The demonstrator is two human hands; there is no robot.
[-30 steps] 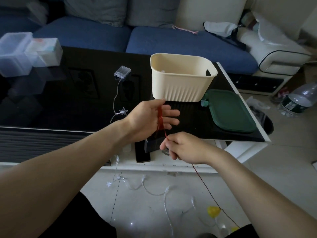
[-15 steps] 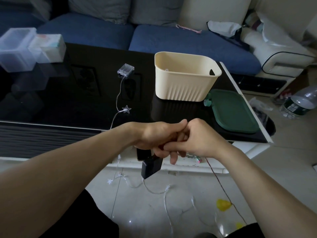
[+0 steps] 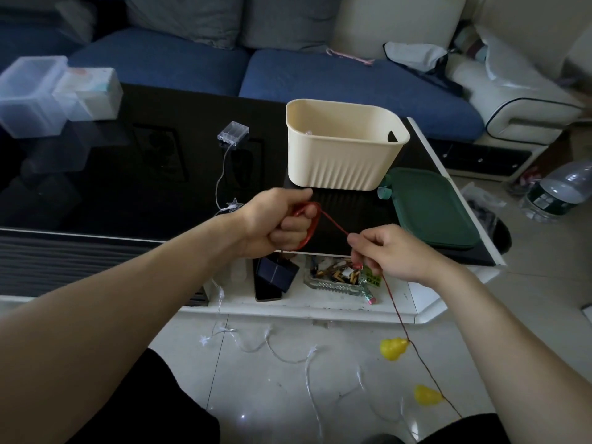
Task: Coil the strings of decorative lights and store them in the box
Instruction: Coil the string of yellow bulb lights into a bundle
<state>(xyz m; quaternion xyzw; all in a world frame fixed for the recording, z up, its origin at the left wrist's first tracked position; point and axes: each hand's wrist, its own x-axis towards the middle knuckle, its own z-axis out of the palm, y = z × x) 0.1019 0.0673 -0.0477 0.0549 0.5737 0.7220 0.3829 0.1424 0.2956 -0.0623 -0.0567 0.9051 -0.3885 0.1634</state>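
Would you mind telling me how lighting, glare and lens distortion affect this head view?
Head view: dim overall; the glossy black table mirrors the cream box; wide-angle bending curves the table edge and stretches both forearms; the red wire stays sharp.

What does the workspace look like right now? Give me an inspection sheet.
Surface: black glass table, glossy.
Job's things: cream box open, green lid flat beside it; red light string looped round the left hand.
Clutter: clear containers, ashtray on the lower shelf.
Grippers: left hand holds the coil; right hand pinches the strand.
Cables: white star string trails from battery pack to floor; yellow bulbs hang below.
Surroundings: blue sofa, water bottle.
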